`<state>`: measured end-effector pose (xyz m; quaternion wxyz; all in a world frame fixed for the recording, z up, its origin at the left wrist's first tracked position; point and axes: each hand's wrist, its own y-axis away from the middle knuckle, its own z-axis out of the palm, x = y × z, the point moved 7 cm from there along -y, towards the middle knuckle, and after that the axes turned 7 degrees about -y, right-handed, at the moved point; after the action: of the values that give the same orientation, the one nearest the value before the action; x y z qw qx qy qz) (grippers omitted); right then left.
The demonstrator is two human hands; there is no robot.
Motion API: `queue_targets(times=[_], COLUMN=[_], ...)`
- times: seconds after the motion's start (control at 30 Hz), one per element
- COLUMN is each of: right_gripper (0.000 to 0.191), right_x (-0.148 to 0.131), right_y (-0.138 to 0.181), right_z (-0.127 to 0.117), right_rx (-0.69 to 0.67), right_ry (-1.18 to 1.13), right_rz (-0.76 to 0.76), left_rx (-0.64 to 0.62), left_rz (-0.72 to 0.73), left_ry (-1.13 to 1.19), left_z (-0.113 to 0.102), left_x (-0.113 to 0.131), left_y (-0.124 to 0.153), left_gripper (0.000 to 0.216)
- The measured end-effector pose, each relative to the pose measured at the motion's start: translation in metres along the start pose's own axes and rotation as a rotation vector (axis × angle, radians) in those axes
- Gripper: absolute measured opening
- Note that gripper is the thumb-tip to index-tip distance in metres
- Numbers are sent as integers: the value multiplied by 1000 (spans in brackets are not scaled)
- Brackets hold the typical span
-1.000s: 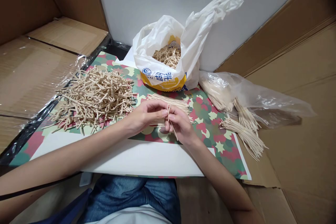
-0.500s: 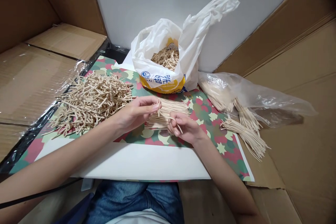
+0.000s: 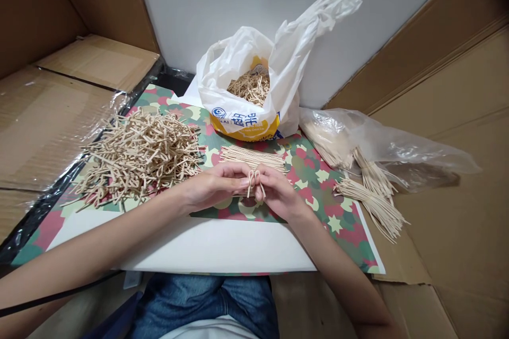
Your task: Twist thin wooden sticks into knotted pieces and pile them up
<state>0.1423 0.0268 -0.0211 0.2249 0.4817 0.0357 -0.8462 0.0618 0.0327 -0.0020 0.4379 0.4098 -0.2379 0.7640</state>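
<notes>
Left hand (image 3: 217, 189) and right hand (image 3: 280, 194) met at centre, fingertips (image 3: 243, 184) nearly touching, each in a closed pinch grip. Bare left forearm (image 3: 119, 233) and right forearm (image 3: 338, 275) angled inward, palms facing.

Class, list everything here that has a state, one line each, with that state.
Strip: bent into two loops, pinched between both hands.
Left hand: pinching strip.
Right hand: pinching strip.
White bag: upright, open.
Clear bag: lying flat.
Pile: loose heap.
</notes>
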Motion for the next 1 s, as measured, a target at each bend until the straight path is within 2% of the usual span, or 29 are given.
queue_targets(times=[0.43,0.53,0.63,0.7,0.77,0.87,0.93,1.0], right_gripper=[16,14,13,12,11,12,13,13], right_x=[0,1,-4,-14,-28,-39,-38,-36], right_y=[3,4,8,13,20,27,27,24], right_z=[1,-2,-5,-6,-1,18,26,25], right_rx=[59,86,137,184,212,144,76,50], right_ry=[60,65,141,309,614,1107,1287,1354], right_rz=[-5,-37,-123,-240,-402,-610,-641,-588], left_rx=[33,38,105,195,292,369,378,371], left_rz=[-42,-38,-34,-25,9,102,173,222], left_ry=[-119,-123,-171,-263,-440,-828,-1072,-1253], left_z=[-2,0,-5,-11,-16,-14,-9,-4], left_x=[-2,-3,-3,-1,5,18,26,32], left_y=[0,-1,-2,-1,1,3,5,6], left_gripper=[11,10,12,14,16,16,15,14])
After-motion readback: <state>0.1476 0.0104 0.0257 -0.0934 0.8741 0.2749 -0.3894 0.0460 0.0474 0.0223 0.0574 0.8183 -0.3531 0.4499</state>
